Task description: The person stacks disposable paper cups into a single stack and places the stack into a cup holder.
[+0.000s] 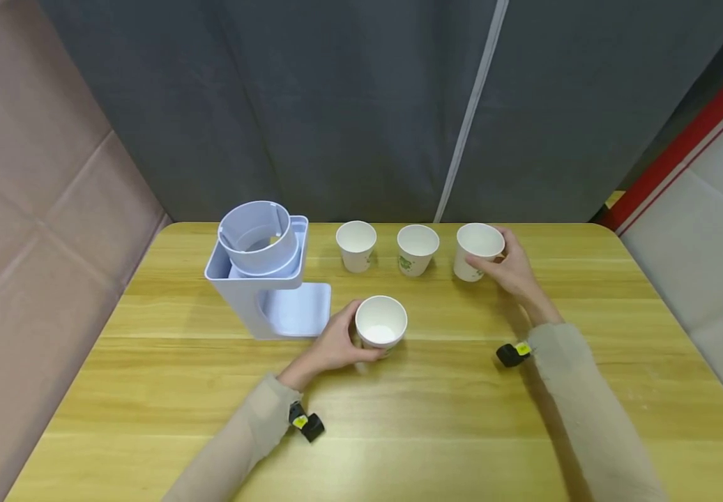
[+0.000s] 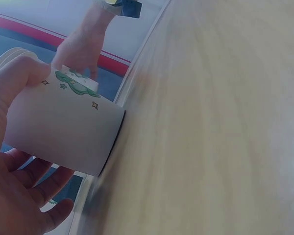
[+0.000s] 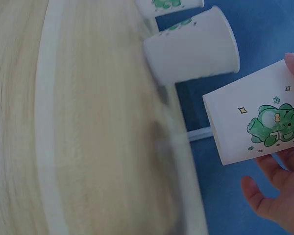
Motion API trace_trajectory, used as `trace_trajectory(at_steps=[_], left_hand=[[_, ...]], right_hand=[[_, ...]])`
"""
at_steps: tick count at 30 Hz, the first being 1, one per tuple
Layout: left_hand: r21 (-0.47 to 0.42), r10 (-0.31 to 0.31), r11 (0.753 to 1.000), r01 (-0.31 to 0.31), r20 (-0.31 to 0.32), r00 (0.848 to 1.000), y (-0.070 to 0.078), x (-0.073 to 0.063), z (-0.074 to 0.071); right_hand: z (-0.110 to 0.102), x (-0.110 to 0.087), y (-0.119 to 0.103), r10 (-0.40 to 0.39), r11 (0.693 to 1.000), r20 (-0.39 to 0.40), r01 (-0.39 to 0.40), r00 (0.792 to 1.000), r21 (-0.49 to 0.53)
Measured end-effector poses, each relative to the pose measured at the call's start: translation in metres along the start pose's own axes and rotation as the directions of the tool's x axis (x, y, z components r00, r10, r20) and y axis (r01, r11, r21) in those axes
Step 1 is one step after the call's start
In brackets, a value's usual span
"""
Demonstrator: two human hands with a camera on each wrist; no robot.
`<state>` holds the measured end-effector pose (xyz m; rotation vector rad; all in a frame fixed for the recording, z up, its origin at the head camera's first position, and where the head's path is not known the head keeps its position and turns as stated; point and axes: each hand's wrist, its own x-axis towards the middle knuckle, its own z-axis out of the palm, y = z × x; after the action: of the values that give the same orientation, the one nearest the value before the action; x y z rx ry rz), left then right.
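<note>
Near the middle of the table, my left hand (image 1: 340,341) grips a white paper cup (image 1: 381,322), thumb on the near side and fingers behind. In the left wrist view this cup (image 2: 63,125) has green printing, and its base is at or just over the wood. At the back right, my right hand (image 1: 510,268) holds another paper cup (image 1: 469,261) by its side. The right wrist view shows that cup (image 3: 255,117) with a green bear print, its base raised off the table. Two more paper cups, one (image 1: 358,247) and another (image 1: 416,251), stand upright to its left.
A pale blue plastic stand (image 1: 248,300) with a round open holder (image 1: 259,237) on top and a flat base plate (image 1: 301,307) stands at the left. The wooden table (image 1: 436,432) ends at a grey curtain (image 1: 348,104) behind the cups.
</note>
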<state>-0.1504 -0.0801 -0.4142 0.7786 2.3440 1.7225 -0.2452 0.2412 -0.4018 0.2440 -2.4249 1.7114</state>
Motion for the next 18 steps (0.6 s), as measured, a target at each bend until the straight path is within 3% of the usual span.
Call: trace_trajectory(at_steps=[10, 18], left_hand=[[0.001, 0.013, 1.0, -0.013, -0.004, 1.0, 0.0, 0.0, 0.0], [-0.003, 0.015, 1.0, -0.015, -0.003, 1.0, 0.001, 0.0, -0.001]], right_hand=[[0.002, -0.008, -0.029, -0.049, 0.999, 0.02, 0.049, 0.999, -0.015], [0.008, -0.016, -0.05, -0.108, 0.994, 0.042, 0.107, 0.993, 0.034]])
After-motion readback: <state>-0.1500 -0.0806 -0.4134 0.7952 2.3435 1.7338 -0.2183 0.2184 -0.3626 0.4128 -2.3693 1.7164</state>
